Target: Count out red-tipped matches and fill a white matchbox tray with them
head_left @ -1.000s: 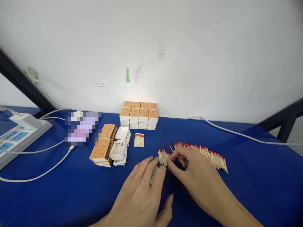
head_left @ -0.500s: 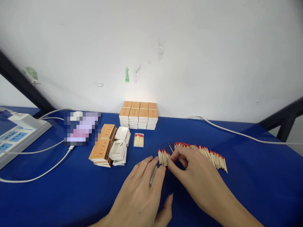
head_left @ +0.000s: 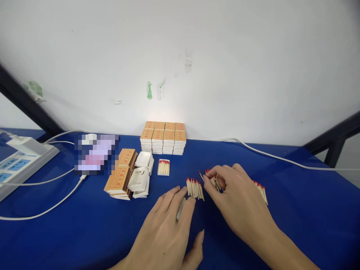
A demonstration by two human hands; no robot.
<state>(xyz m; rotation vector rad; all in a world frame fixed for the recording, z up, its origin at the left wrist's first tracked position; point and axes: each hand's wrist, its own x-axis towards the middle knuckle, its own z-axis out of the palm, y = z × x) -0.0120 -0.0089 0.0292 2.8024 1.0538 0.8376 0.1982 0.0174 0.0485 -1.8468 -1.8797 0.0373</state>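
My left hand lies palm down with its fingers stretched out and the thumb apart. Between its fingers shows part of a pale, flat thing, mostly hidden beneath them. Just past its fingertips lies a small row of red-headed matches. My right hand is curled over a larger row of matches, hiding much of it. Its thumb and index finger come together at the lower end of a single slanted match, at the left end of that row.
An open tray full of matches lies beyond my left hand. Stacked matchboxes stand against the wall; more matchboxes and white trays sit to the left. A power strip, blurred phone and white cables lie around.
My right hand has shifted right, away from the small row, and its thumb now meets the single match. The small row is more exposed. My left hand stays nearly still.
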